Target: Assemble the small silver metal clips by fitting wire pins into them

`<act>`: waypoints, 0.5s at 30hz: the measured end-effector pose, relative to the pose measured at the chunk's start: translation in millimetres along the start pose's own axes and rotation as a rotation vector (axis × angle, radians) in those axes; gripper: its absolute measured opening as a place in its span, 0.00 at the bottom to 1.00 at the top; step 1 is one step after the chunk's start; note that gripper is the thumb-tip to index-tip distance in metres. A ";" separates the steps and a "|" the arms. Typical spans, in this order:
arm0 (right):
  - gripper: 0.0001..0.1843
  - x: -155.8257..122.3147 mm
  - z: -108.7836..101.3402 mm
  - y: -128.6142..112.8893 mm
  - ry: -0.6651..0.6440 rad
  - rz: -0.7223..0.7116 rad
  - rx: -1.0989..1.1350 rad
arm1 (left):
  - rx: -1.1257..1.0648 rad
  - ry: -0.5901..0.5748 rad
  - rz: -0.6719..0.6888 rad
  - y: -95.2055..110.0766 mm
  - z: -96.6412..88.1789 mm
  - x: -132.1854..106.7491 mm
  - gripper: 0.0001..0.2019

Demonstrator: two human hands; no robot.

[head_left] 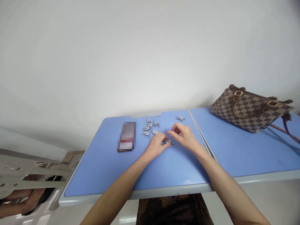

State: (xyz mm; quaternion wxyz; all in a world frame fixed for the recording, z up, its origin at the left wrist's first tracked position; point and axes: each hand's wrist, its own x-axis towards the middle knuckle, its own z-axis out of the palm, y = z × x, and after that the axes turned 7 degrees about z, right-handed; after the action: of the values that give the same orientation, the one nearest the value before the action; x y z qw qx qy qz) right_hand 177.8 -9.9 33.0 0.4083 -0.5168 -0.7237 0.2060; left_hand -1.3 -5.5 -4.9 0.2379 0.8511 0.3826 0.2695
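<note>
My left hand (156, 144) rests on the blue table (112, 168) with its fingers pinched on a small silver metal piece (168, 142). My right hand (184, 134) hovers just right of it, fingers curled and pinched toward the same piece. Several more small silver metal pieces (150, 126) lie in a loose cluster just beyond my left hand. One single silver piece (180, 118) lies apart, farther back near the table's rear edge.
A dark flat rectangular object (127, 136) lies left of the cluster. A brown checkered handbag (250, 109) stands on the adjoining blue table (246, 150) at the right, its strap trailing off. A white wall is behind. A pale perforated frame (21, 175) sits low at the left.
</note>
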 end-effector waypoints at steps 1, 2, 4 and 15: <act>0.06 0.2 -0.5 0.6 -0.002 -0.007 0.001 | -0.001 0.004 -0.001 0.0 -0.2 0.0 0.07; 0.07 0.4 -1.0 1.2 -0.005 -0.022 -0.007 | -0.005 0.009 0.000 0.1 -0.2 -0.1 0.06; 0.10 0.4 -2.0 1.7 -0.023 -0.054 -0.046 | -0.016 0.016 0.007 0.5 -0.4 -0.2 0.06; 0.16 2.4 -14.6 -2.1 -0.212 -0.013 0.034 | -0.025 0.032 0.025 3.0 -1.6 -0.6 0.04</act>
State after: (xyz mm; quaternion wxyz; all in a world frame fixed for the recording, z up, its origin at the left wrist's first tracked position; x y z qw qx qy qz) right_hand 188.0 -10.4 43.9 0.3398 -0.4803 -0.7625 0.2691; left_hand -1.0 -7.4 -2.0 0.2386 0.8485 0.3722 0.2909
